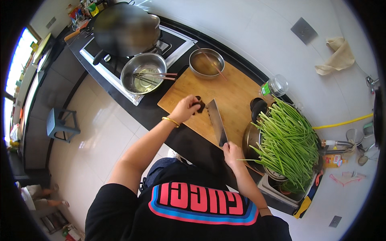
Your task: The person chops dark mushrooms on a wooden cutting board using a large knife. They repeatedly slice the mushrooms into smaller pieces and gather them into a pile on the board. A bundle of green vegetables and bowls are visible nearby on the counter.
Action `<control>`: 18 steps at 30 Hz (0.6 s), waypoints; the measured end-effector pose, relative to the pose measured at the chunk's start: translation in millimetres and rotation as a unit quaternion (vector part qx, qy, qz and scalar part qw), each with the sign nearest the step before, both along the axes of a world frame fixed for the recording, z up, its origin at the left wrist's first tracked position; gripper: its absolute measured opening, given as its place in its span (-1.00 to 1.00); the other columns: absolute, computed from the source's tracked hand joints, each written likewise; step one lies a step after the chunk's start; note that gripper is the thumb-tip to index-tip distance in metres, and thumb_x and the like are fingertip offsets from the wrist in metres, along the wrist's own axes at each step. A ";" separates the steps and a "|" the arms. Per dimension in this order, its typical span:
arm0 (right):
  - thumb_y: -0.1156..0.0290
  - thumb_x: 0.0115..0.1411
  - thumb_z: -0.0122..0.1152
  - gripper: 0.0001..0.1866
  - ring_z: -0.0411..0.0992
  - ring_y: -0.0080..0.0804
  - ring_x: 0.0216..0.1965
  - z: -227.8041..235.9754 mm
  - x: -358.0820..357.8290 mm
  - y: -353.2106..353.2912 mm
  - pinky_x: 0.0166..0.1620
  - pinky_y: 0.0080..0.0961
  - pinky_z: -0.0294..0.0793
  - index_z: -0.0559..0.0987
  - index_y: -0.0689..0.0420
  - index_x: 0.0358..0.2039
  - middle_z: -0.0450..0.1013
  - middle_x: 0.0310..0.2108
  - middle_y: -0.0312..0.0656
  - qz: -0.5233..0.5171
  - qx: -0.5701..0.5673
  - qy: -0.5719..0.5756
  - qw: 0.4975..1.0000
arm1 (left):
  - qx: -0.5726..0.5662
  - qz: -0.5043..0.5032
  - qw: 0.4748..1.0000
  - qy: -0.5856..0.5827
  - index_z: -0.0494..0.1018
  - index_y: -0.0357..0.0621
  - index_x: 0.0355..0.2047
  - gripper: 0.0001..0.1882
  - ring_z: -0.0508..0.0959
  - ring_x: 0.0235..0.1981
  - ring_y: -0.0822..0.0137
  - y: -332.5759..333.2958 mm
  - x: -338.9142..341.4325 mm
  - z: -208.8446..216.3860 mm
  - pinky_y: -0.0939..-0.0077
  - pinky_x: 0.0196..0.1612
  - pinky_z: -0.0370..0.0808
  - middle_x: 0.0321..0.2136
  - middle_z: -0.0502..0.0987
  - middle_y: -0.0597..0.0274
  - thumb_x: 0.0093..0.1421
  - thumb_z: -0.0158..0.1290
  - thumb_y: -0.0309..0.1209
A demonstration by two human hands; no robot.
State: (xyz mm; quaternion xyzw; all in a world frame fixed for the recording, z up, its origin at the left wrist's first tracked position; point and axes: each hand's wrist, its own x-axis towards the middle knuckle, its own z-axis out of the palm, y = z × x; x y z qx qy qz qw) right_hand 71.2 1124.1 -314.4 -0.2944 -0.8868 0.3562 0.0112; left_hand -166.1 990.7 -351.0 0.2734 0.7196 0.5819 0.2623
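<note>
On cutting board (233, 96): left hand (185, 109), fingers pinching dark food piece (200, 105). At five o'clock, right hand (232, 152), fingers closed around cleaver (217, 121) handle.

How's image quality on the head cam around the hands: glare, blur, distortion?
Head view: the left hand on the small dark food piece and the right hand gripping the steel cleaver are sharp on the evenly lit wooden cutting board; the large dark wok is smeared; the window at far left is blown out; the glossy floor tiles show glare; the counter edges bend toward the black fisheye rim.
</note>
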 end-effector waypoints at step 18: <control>0.30 0.14 -0.12 -0.71 0.35 0.22 -0.49 -3.8 -22.9 2.1 -0.40 -0.03 0.31 0.38 0.27 -0.56 0.38 -0.59 0.21 0.007 0.087 -0.040 0.995 | -0.160 0.152 0.935 0.277 0.27 -0.28 -0.36 -0.79 0.47 -0.50 0.02 -3.9 56.5 -32.2 0.31 -0.47 0.45 -0.47 0.39 -0.01 0.02 0.02 -0.47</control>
